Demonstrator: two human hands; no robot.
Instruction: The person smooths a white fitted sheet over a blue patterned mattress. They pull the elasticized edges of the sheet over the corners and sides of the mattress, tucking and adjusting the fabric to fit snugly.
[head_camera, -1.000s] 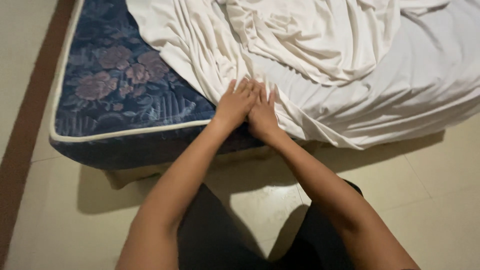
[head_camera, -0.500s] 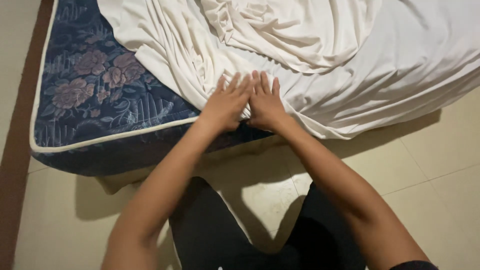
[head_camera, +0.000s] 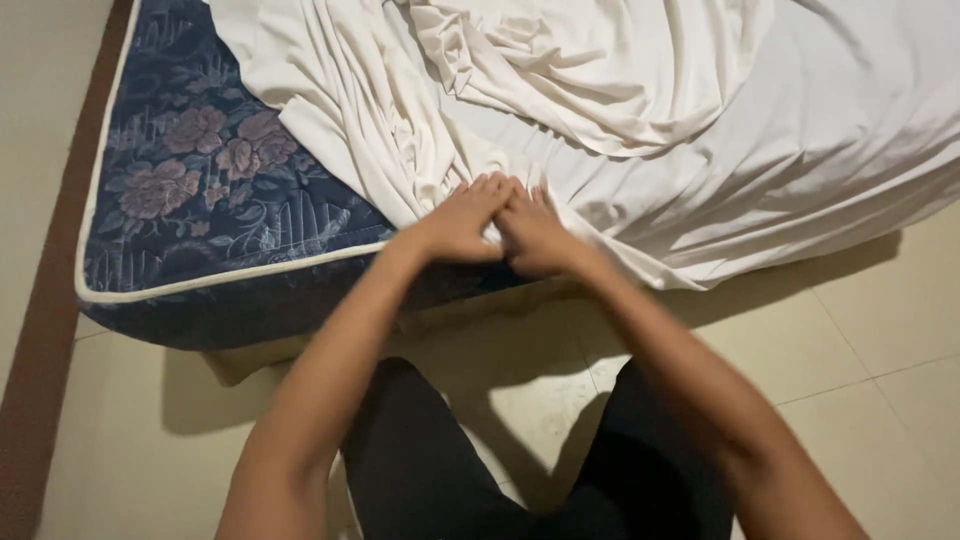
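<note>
A crumpled cream bed sheet (head_camera: 640, 130) lies over the right part of a dark blue flowered mattress (head_camera: 190, 200). My left hand (head_camera: 462, 222) and my right hand (head_camera: 535, 235) rest side by side on the sheet's near edge, at the mattress's front side. The fingers of both hands curl into the cloth, pinching its hem. Whether the right hand's fingers go under the sheet I cannot tell. The left corner of the mattress is bare.
The mattress sits low on a pale tiled floor (head_camera: 860, 370). A brown strip (head_camera: 40, 380) runs along the floor at the left. My legs in black trousers (head_camera: 430, 480) stand close to the mattress front.
Both hands have stayed together on the sheet's edge and their fingers have curled in. The view has shifted, so the bed now sits more to the right.
</note>
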